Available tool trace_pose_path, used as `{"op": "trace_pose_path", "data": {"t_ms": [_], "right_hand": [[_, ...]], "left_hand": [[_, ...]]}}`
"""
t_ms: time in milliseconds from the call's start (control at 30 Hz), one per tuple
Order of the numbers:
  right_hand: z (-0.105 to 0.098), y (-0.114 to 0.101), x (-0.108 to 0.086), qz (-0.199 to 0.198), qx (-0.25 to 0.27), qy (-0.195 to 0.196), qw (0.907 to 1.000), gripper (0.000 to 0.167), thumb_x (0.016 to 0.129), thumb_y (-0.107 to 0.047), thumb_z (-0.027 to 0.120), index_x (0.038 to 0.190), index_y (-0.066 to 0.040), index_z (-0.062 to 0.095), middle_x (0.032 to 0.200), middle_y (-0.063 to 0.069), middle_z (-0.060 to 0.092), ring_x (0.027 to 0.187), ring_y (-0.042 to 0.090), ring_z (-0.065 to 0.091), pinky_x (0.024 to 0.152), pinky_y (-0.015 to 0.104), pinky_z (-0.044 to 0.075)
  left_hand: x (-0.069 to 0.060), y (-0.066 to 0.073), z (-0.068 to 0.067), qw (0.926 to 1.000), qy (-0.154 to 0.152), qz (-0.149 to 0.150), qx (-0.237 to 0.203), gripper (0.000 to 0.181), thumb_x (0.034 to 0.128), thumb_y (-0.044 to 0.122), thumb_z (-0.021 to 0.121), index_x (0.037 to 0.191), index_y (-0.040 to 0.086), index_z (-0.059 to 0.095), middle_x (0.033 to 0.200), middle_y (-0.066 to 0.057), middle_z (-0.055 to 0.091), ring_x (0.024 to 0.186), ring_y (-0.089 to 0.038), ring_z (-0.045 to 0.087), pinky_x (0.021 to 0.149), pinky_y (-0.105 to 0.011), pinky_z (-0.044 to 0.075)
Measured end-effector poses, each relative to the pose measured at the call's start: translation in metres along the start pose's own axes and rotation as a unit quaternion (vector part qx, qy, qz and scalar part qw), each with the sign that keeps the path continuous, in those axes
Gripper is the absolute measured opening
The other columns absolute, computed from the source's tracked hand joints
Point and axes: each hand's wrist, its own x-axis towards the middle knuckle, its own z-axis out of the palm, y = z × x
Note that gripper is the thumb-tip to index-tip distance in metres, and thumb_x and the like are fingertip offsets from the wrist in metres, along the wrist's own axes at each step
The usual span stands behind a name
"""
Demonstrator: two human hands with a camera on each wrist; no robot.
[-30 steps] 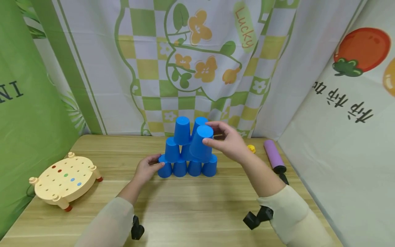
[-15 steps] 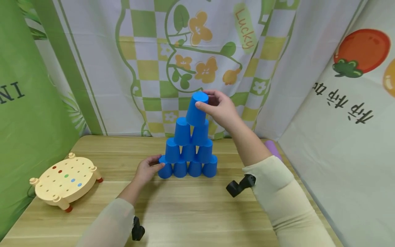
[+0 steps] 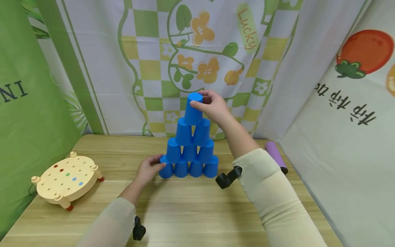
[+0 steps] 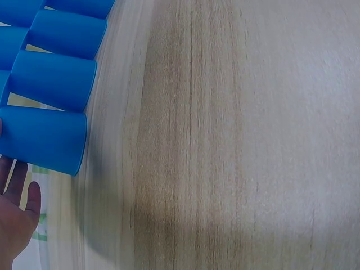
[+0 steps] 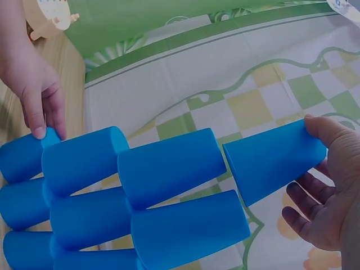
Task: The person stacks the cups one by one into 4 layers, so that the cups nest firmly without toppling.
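Upside-down blue cups form a pyramid on the wooden table, its bottom row point(image 3: 195, 168) standing on the wood. My right hand point(image 3: 213, 107) holds the topmost blue cup point(image 3: 193, 111) near its upturned base, thumb in front and fingers behind. That cup is upright over the two cups of the upper row point(image 3: 183, 133); in the right wrist view its rim point(image 5: 236, 174) is close to them, and whether it touches cannot be told. My left hand point(image 3: 148, 168) grips the leftmost bottom cup point(image 3: 166, 170) from the side; in the left wrist view its fingers point(image 4: 17, 180) are partly cut off.
On the left of the table point(image 3: 185, 212) stands a round cream pegboard toy point(image 3: 66, 178) on short legs. A purple cylinder with a black end point(image 3: 274, 154) lies at the right, beyond the right forearm. A patterned curtain point(image 3: 148, 68) hangs behind.
My right hand has lifted the blue cup up from in front of the stack, then moved it slightly left to over the upper row. My left hand has stayed at the bottom-left cup.
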Motion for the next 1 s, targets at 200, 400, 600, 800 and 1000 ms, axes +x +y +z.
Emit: {"op": "trace_pose_path", "data": {"t_ms": [200, 400, 600, 800, 1000], "right_hand": [[0.003, 0.003, 0.002, 0.000, -0.006, -0.001, 1.0000, 0.064, 0.090, -0.042, 0.068, 0.145, -0.019, 0.045, 0.140, 0.008, 0.054, 0.129, 0.025, 0.051, 0.106, 0.045, 0.047], [0.004, 0.004, 0.002, 0.001, -0.009, -0.003, 1.0000, 0.065, 0.091, -0.044, 0.067, 0.146, -0.020, 0.043, 0.141, 0.007, 0.053, 0.130, 0.025, 0.050, 0.107, 0.045, 0.046], [0.004, 0.006, 0.003, 0.003, -0.017, -0.001, 0.9998, 0.065, 0.091, -0.045, 0.066, 0.147, -0.021, 0.043, 0.143, 0.007, 0.052, 0.130, 0.025, 0.049, 0.106, 0.045, 0.047], [0.002, 0.009, 0.000, -0.008, -0.002, -0.001, 1.0000, 0.062, 0.091, -0.042, 0.067, 0.145, -0.022, 0.045, 0.140, 0.006, 0.053, 0.129, 0.024, 0.050, 0.106, 0.044, 0.047], [-0.003, 0.016, -0.006, -0.011, 0.018, 0.000, 0.9998, 0.060, 0.092, -0.040, 0.067, 0.144, -0.020, 0.046, 0.140, 0.008, 0.053, 0.128, 0.024, 0.049, 0.108, 0.044, 0.046]], "left_hand": [[0.000, -0.001, 0.000, 1.0000, 0.001, 0.006, 0.003, 0.049, 0.0933, 0.016, 0.066, 0.137, -0.001, 0.053, 0.137, -0.025, 0.056, 0.129, -0.041, 0.053, 0.106, -0.051, 0.047], [0.001, -0.003, -0.001, 1.0000, -0.002, 0.005, -0.001, 0.050, 0.0931, 0.017, 0.067, 0.137, 0.000, 0.053, 0.137, -0.025, 0.056, 0.130, -0.041, 0.052, 0.106, -0.051, 0.046], [0.001, -0.004, 0.000, 1.0000, -0.002, 0.006, -0.002, 0.050, 0.0933, 0.017, 0.067, 0.138, -0.001, 0.052, 0.137, -0.025, 0.055, 0.129, -0.041, 0.052, 0.106, -0.051, 0.046], [0.000, -0.006, 0.000, 1.0000, -0.001, 0.001, 0.000, 0.051, 0.0934, 0.019, 0.067, 0.138, 0.000, 0.052, 0.138, -0.025, 0.055, 0.129, -0.041, 0.052, 0.106, -0.051, 0.046], [0.000, -0.008, -0.002, 1.0000, -0.005, 0.001, -0.006, 0.054, 0.0928, 0.020, 0.068, 0.139, -0.001, 0.050, 0.139, -0.025, 0.054, 0.130, -0.041, 0.051, 0.107, -0.051, 0.045]]}}
